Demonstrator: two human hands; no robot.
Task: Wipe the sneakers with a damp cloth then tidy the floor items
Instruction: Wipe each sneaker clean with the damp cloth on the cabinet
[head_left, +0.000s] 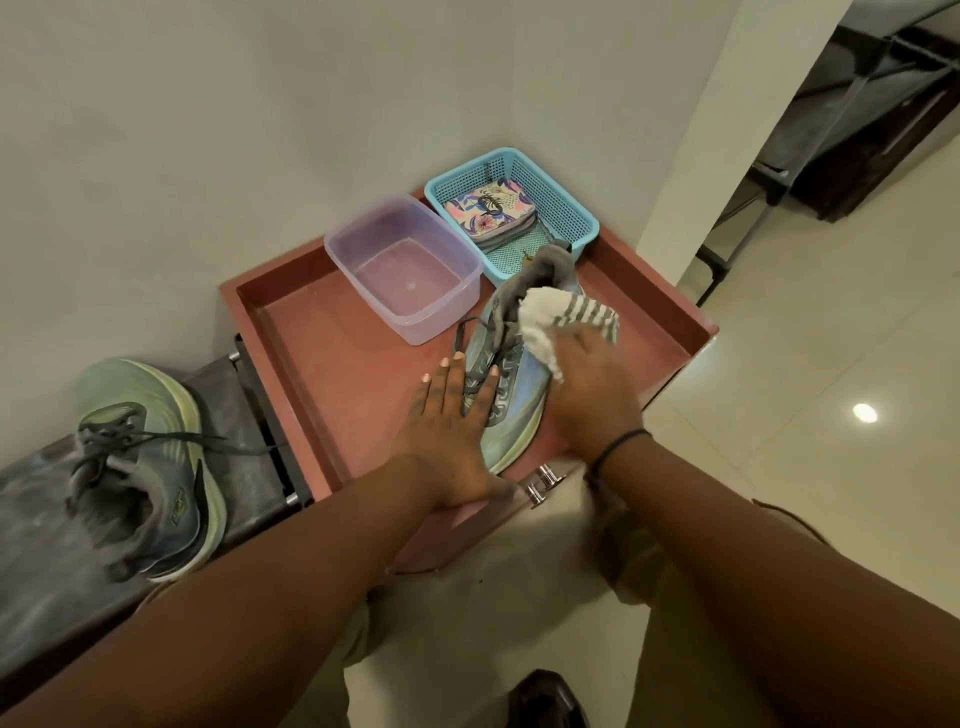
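Fingers of the left hand (451, 415) lie flat and straight across the laces of the pale blue-and-green mesh sneaker (511, 384), pinning it, likely so it cannot slide. Just right of that hand, the right hand (587, 384) grips a bunched white, grey-striped cloth (558, 325) against its side. Beyond both hands sit a clear plastic tub (402, 265) and a blue basket (511, 205); far left, the second sneaker (150, 467) waits

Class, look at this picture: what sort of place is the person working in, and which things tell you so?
Probably a home, near a shoe rack: a sneaker sits on the low rack, the tiled floor is glossy, and a red drawer holds household bits.
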